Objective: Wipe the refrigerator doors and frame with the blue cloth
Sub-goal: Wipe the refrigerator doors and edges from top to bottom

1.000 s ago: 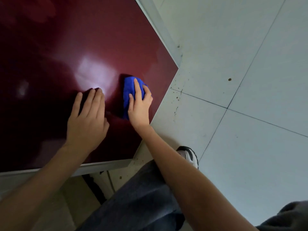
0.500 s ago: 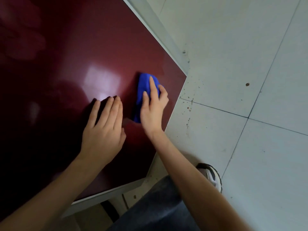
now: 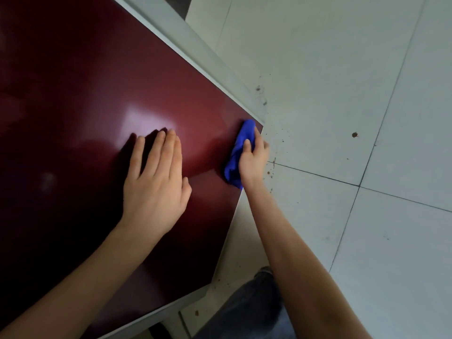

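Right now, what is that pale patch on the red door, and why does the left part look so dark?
In the head view the patch is glare on the glossy door, just above the left hand; a dark shadow or reflection lies beside that hand; the door's left side fades to near black, while the floor is evenly lit.

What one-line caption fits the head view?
Right hand grips crumpled blue cloth at corner of glossy dark-red refrigerator door; left hand rests flat.

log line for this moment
left hand: flat on glossy dark-red fridge door | right hand: grips crumpled blue cloth at door's corner | phase: wiping
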